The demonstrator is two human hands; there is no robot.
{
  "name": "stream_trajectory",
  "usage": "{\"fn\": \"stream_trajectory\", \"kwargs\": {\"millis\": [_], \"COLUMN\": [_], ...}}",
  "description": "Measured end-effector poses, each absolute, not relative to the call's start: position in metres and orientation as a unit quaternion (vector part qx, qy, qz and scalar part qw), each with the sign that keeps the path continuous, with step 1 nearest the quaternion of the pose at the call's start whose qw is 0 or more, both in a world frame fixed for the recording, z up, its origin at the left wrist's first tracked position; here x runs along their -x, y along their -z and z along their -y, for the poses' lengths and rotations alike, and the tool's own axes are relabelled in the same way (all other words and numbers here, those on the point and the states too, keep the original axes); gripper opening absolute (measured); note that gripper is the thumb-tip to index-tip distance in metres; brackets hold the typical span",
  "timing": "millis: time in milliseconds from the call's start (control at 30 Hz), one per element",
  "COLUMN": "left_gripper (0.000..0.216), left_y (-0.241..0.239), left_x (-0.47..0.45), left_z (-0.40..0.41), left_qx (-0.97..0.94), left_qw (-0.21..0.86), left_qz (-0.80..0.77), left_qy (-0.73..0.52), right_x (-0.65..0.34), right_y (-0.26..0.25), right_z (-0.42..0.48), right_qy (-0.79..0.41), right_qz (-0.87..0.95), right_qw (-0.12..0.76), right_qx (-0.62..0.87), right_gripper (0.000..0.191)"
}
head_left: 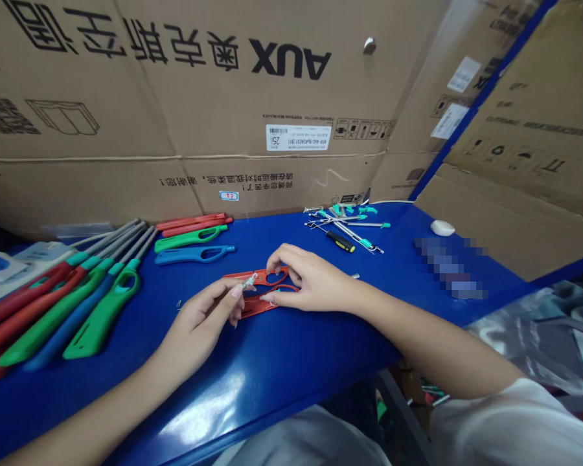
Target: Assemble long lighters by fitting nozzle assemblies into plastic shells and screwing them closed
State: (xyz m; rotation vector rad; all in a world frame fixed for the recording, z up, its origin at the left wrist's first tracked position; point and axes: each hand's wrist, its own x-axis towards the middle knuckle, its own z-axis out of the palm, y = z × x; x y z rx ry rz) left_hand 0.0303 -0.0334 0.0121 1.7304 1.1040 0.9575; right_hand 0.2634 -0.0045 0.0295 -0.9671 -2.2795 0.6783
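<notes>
A red plastic lighter shell (258, 291) lies flat on the blue table (282, 362) in front of me. My right hand (307, 279) rests on its right part, fingertips pressed on the handle loop to hold it down. My left hand (205, 318) pinches a small clear and metal part (249, 282) at the shell's upper left edge. Both hands touch the shell.
A row of finished red, green and blue long lighters (63, 304) lies at the left. Empty coloured shells (194, 238) sit behind. Metal tubes, teal parts and a screwdriver (341, 242) lie at the back right. Cardboard boxes (214, 97) wall the table's rear.
</notes>
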Motion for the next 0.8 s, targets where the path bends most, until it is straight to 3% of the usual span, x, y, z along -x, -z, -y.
{"fn": "stream_trajectory", "kwargs": {"millis": [200, 433, 667, 800], "left_gripper": [0.033, 0.035, 0.034, 0.034], "left_y": [-0.013, -0.011, -0.012, -0.009], "left_x": [-0.032, -0.033, -0.033, -0.033], "left_z": [0.034, 0.035, 0.036, 0.036], "left_qx": [-0.675, -0.670, -0.664, -0.656], "left_qw": [0.426, 0.442, 0.447, 0.438], "left_qz": [-0.468, -0.456, -0.461, -0.479], "left_qy": [-0.379, -0.384, -0.383, -0.384], "right_x": [-0.261, -0.261, -0.261, -0.260], "right_y": [-0.021, -0.019, -0.019, -0.019], "right_z": [0.013, 0.008, 0.010, 0.006], "right_qy": [-0.205, -0.249, -0.231, -0.277], "right_qz": [0.898, 0.883, 0.892, 0.873], "right_qw": [0.135, 0.183, 0.136, 0.181], "right_qx": [0.364, 0.354, 0.365, 0.359], "right_gripper": [0.011, 0.005, 0.008, 0.005]}}
